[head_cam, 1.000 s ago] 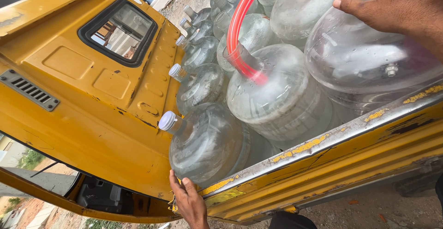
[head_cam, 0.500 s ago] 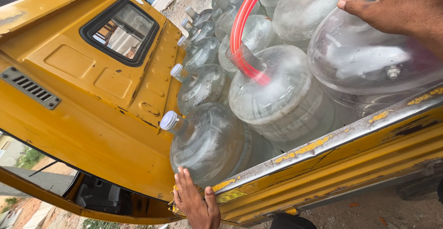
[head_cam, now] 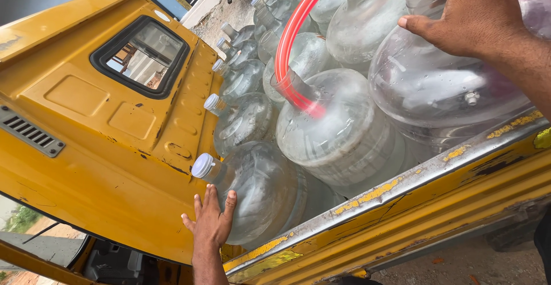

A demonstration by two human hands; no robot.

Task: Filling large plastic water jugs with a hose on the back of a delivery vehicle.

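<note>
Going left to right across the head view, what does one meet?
Yellow cab panel with its window → left hand under the white-capped jug → jug with the red hose in its neck → right hand on the rightmost jug.

A yellow truck bed [head_cam: 402,216] with a worn metal rim crosses the frame's lower right. Clear water jugs [head_cam: 338,130] fill it, packed touching.

No packages, labels, signs or screens are visible.
</note>
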